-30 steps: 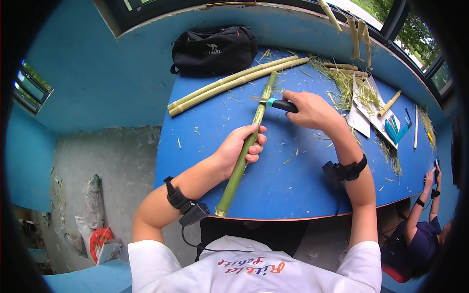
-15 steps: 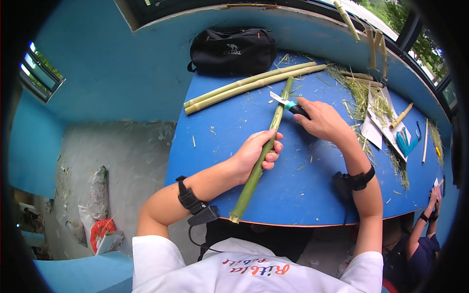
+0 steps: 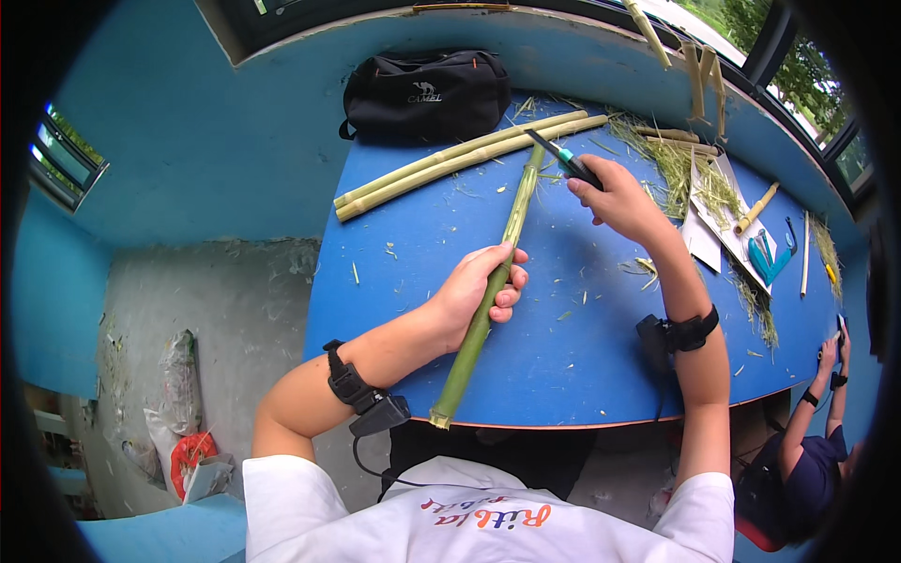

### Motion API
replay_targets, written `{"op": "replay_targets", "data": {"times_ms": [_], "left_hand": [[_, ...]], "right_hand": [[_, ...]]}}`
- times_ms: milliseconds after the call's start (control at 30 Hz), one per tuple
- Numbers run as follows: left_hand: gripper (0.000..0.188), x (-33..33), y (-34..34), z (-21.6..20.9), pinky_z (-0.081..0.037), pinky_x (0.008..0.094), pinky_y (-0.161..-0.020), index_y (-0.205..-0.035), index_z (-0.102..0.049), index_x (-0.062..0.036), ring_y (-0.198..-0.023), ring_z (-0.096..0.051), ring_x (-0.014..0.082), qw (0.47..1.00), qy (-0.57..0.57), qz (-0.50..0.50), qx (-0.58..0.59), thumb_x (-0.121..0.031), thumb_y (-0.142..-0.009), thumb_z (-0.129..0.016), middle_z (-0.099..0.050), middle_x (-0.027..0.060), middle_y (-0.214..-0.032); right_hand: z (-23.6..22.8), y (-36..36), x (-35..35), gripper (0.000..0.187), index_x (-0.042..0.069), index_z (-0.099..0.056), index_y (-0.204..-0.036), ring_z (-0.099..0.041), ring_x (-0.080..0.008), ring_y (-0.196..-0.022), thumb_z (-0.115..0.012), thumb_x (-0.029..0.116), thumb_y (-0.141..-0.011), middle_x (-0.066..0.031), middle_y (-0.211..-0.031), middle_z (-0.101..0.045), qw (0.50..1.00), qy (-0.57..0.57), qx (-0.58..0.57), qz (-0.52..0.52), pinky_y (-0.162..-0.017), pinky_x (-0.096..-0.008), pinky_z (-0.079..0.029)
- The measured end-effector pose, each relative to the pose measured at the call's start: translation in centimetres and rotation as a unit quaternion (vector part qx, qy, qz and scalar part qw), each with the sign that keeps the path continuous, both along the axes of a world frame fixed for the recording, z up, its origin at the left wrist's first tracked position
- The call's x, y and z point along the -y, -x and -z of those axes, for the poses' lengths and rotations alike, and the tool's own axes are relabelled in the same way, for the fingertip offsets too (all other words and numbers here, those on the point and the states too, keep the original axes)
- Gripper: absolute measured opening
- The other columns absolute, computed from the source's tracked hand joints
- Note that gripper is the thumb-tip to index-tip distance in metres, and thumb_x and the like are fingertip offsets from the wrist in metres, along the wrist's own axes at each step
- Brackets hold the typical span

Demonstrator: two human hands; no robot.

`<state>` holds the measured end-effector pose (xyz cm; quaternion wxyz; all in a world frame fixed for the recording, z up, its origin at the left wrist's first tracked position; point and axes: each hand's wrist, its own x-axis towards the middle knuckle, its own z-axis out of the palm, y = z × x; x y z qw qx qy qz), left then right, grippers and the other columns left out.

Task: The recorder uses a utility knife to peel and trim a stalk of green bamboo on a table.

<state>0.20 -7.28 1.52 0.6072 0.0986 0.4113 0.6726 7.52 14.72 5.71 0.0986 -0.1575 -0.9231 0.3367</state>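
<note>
Green stalk [image 3: 469,347] sits over the blue table [image 3: 591,357], our left hand [image 3: 479,283] wrapped round its middle. We record its long axis running away and rightward; our right hand [image 3: 616,195], gripping the knife [image 3: 574,167], is nearer the far end.

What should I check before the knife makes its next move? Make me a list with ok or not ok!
1. Left hand wrapped around the green bamboo stalk: ok.
2. Right hand holding the knife by its handle: ok.
3. Left hand away from the blade: ok, the blade is up by the stalk's far end.
4. Blade touching the stalk: cannot tell, they overlap in this view.
5. Blue tabletop free of shavings: not ok, bits are scattered about, with a heap at the far right.
</note>
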Motion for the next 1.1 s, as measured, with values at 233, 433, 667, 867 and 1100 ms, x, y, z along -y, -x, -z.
{"op": "replay_targets", "data": {"times_ms": [233, 433, 667, 867, 1100], "left_hand": [[0.026, 0.0, 0.2, 0.1, -0.032, 0.0168, -0.039, -0.104, -0.042, -0.0035, -0.052, -0.037, 0.0043, 1.000, -0.005, -0.002, 0.007, -0.028, -0.097, -0.035, -0.045, 0.0028, -0.077], [0.027, 0.1, 0.2, -0.1, -0.032, 0.0166, -0.039, -0.104, -0.042, -0.0035, -0.052, -0.036, 0.0043, 1.000, -0.001, 0.000, 0.007, -0.028, -0.097, -0.034, -0.045, 0.0027, -0.077], [0.024, 0.1, 0.2, 0.0, -0.032, 0.0166, -0.039, -0.103, -0.042, -0.0034, -0.052, -0.037, 0.0042, 1.000, -0.001, -0.002, 0.009, -0.026, -0.096, -0.038, -0.046, 0.0026, -0.077], [0.022, 0.3, 0.3, 0.3, -0.033, 0.0184, -0.039, -0.101, -0.042, -0.0034, -0.053, -0.040, 0.0053, 1.000, -0.008, -0.003, -0.002, -0.023, -0.093, -0.046, -0.048, 0.0030, -0.075], [0.020, 0.1, 0.0, -0.2, -0.029, 0.0157, -0.035, -0.102, -0.043, -0.0034, -0.049, -0.035, 0.0030, 1.000, 0.019, -0.018, 0.009, -0.021, -0.094, -0.045, -0.042, 0.0005, -0.073]], "right_hand": [[0.4, 0.0, -0.1, 0.022, 0.000, -0.050, -0.083, -0.051, -0.0121, -0.051, -0.051, 0.021, -0.089, -0.0046, -0.064, -0.051, 0.994, 0.105, -0.013, 0.027, -0.044, -0.0277, -0.045], [0.4, 0.6, 1.0, 0.029, 0.000, -0.052, -0.076, -0.048, -0.0137, -0.047, -0.055, 0.026, -0.088, -0.0068, -0.059, -0.052, 0.991, 0.088, -0.031, 0.096, -0.042, -0.0294, -0.042], [-0.9, -0.7, 1.6, 0.032, -0.001, -0.057, -0.080, -0.055, -0.0343, -0.068, -0.061, 0.030, -0.079, -0.0172, -0.068, -0.057, 0.987, -0.148, 0.068, -0.001, -0.063, -0.0415, -0.043], [-0.5, -0.9, 2.0, 0.027, 0.000, -0.059, -0.080, -0.054, -0.0356, -0.066, -0.063, 0.026, -0.077, -0.0193, -0.069, -0.057, 0.976, -0.173, 0.122, -0.052, -0.061, -0.0419, -0.041], [-0.2, -0.3, 2.4, 0.023, 0.001, -0.064, -0.082, -0.059, -0.0368, -0.072, -0.060, 0.024, -0.080, -0.0195, -0.074, -0.061, 0.973, -0.133, 0.189, -0.007, -0.066, -0.0438, -0.045]]}}
